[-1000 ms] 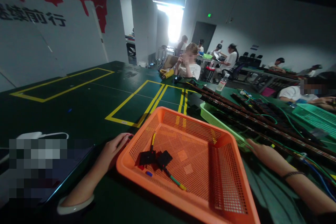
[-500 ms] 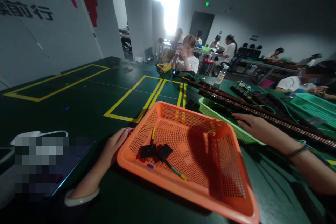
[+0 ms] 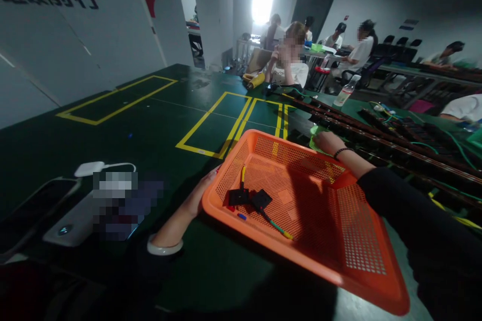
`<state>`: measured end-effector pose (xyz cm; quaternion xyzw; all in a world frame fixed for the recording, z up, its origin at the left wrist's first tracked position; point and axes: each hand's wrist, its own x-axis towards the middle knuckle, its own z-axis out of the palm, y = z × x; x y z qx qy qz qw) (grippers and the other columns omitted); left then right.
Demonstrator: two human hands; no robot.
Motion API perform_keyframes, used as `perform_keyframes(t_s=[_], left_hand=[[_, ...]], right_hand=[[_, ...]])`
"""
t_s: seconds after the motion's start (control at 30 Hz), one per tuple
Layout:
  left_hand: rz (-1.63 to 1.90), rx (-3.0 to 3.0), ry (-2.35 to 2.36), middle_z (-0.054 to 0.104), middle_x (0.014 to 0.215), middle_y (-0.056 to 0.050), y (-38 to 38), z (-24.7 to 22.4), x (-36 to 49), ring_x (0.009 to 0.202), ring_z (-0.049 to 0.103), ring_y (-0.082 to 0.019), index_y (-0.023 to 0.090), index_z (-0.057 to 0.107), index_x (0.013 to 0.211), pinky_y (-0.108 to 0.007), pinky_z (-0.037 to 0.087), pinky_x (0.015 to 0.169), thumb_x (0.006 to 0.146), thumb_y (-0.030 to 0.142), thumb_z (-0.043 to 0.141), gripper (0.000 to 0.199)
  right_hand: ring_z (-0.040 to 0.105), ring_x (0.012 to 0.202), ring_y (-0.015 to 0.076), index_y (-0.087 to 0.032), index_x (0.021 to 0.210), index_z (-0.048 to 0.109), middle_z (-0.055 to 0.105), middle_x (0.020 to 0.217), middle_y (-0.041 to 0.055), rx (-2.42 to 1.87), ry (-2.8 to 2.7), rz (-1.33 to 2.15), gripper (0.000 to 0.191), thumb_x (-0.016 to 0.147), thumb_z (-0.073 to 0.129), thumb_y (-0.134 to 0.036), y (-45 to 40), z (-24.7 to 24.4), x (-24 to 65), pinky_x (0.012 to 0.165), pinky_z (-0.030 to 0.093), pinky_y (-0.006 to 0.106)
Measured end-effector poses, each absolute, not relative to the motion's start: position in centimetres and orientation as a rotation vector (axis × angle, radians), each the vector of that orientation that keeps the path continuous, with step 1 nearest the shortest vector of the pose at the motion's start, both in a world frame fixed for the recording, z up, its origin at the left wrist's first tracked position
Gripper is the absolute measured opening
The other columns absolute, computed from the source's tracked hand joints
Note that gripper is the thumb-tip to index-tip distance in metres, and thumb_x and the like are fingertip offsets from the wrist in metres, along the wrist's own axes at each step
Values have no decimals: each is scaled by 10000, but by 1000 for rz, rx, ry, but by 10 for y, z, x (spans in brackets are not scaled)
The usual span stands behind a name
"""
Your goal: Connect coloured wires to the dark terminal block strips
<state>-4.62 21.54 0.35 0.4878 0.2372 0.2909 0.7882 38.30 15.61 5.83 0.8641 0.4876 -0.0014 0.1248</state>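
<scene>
An orange mesh basket (image 3: 301,256) is in front of me, tilted. In it lie two black square pieces (image 3: 261,200) with short coloured wires, and a small blue piece (image 3: 241,216). My left hand (image 3: 201,193) is closed at the basket's left wall, with its fingertips partly hidden by the rim. Beyond the right far corner, my right hand (image 3: 328,142) is closed at the end of a light green basket (image 3: 315,131). Most of that green basket is hidden behind the orange one and my arm.
Long dark rails (image 3: 395,148) with wires run along the right side. A bottle (image 3: 346,91) stands behind them. Phones and a white power bank (image 3: 71,220) lie at left. Yellow tape (image 3: 201,151) marks the green table (image 3: 150,135). A person (image 3: 291,60) sits opposite.
My right hand has moved from the green basket's near side to its far end, its fingers now curled. The view has turned right. My left hand stays at the orange basket.
</scene>
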Motion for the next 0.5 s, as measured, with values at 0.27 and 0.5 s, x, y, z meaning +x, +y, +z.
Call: perform_keyframes(t_s=[0.27, 0.5], left_hand=[[622, 907, 395, 580, 1259, -107, 220, -4, -45, 1215, 489, -283, 152, 470, 1324, -410, 361, 1051, 830, 288, 534, 516], [586, 896, 325, 593, 1241, -111, 218, -5, -42, 1238, 464, -294, 159, 476, 1325, -434, 331, 1067, 825, 246, 548, 513]], right_hand=[[632, 840, 255, -72, 978, 613, 651, 925, 210, 2374, 1571, 104, 318, 925, 375, -276, 161, 62, 386, 688, 420, 307], [609, 748, 188, -101, 940, 613, 659, 842, 139, 2287, 1795, 126, 307, 933, 381, -302, 186, 59, 363, 619, 365, 253]])
